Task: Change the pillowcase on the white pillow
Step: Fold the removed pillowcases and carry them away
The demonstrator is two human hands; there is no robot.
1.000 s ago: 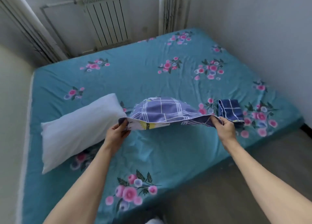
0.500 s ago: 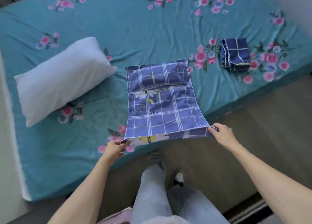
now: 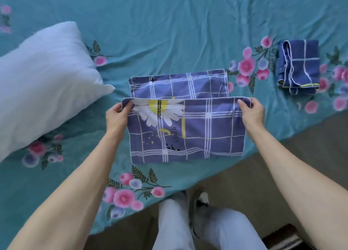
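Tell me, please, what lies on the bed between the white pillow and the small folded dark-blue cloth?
In the head view, the checked daisy-print pillowcase lies between the white pillow and the folded cloth, held by both hands.

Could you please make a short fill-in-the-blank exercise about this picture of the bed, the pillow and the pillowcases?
1. Both hands, left hand and right hand, hold the checked pillowcase by its two ______ corners.
2. The big flower printed on this pillowcase is a ______.
3. The white pillow lies on the person's ______ side.
4. The folded dark blue cloth lies on the ______ bedsheet.

Missing words: far; daisy; left; teal
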